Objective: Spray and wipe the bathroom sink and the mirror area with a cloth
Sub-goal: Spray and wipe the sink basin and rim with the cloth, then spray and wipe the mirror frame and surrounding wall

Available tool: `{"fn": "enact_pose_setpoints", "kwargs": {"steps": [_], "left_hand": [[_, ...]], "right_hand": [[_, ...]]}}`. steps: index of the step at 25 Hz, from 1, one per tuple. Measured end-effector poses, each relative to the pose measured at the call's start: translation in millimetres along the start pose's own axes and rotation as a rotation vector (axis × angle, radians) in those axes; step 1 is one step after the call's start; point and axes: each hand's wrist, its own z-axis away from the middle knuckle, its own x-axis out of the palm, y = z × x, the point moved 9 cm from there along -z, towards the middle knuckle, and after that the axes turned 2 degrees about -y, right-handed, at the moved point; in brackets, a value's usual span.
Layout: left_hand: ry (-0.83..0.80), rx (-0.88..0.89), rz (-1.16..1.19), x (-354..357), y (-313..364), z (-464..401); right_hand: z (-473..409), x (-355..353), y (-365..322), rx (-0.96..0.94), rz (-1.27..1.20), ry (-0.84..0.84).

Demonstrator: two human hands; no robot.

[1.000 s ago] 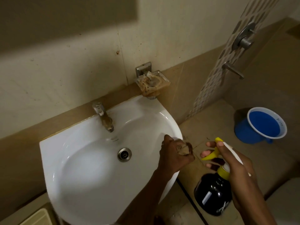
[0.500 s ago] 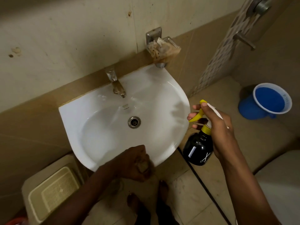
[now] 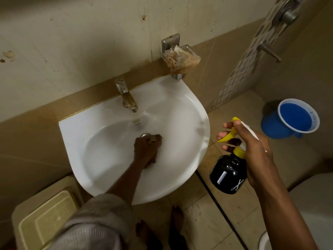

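The white wall-hung sink (image 3: 108, 150) fills the middle of the head view, with a tarnished tap (image 3: 127, 98) at its back. My left hand (image 3: 146, 150) is down in the bowl, gripping a small brownish cloth (image 3: 153, 139) against the basin right beside the drain (image 3: 145, 135), which it partly covers. To the right of the sink, above the floor, my right hand (image 3: 252, 148) holds a black spray bottle (image 3: 228, 173) with a yellow trigger; its fingers curl round the trigger and neck. No mirror is in view.
A wall-mounted soap dish (image 3: 180, 56) with stained wrappers hangs above the sink's right back corner. A blue mug (image 3: 288, 120) stands on the tiled floor at right. A beige bin (image 3: 45, 219) sits under the sink's left side. My bare feet (image 3: 177, 215) are below.
My left hand has moved with the cloth from the sink's front rim into the bowl, up to the drain. My right hand keeps the spray bottle beside the sink. The camera has tilted down.
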Motion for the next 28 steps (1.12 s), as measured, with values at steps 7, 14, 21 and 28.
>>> {"fn": "enact_pose_setpoints", "kwargs": {"steps": [7,14,21,28], "left_hand": [[-0.338,0.183,0.076,117,56,9],[-0.842,0.171,-0.458,8,-19,86],[-0.632,0.401,-0.942,-73,-29,139],[0.119,0.021,-0.751,-247,-98,121]], "right_hand": [[4,-16,13,0.013,0.022,-0.002],[6,25,4,-0.001,0.003,-0.075],[22,91,-4,-0.018,0.019,-0.254],[46,126,-24,-0.034,0.007,-0.348]]}}
